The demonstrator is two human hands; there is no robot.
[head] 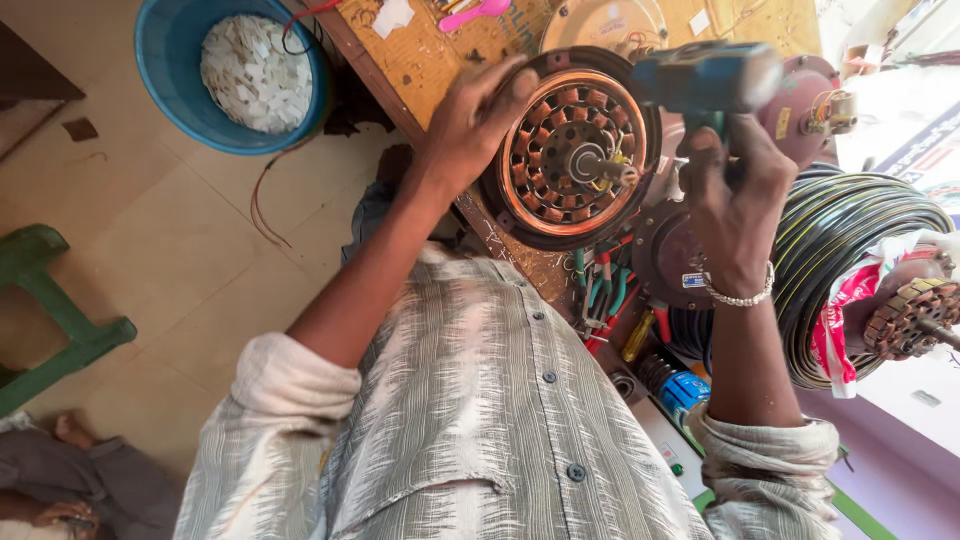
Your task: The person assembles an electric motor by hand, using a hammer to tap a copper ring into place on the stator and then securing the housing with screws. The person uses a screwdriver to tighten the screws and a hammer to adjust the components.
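Cluttered wooden tabletop (430,60): left hand (470,120) spread wide, pressing round copper-wound motor stator (570,150); right hand (735,195) wrapped around blue power drill (705,80). Red-white plastic wrapper (845,310) lies on black cable coil (840,230).

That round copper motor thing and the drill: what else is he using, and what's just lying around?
In use:
fan motor stator, steadied by left hand
blue power drill, gripped by right hand

Lying about:
blue bucket
pliers
wire coil
green stool
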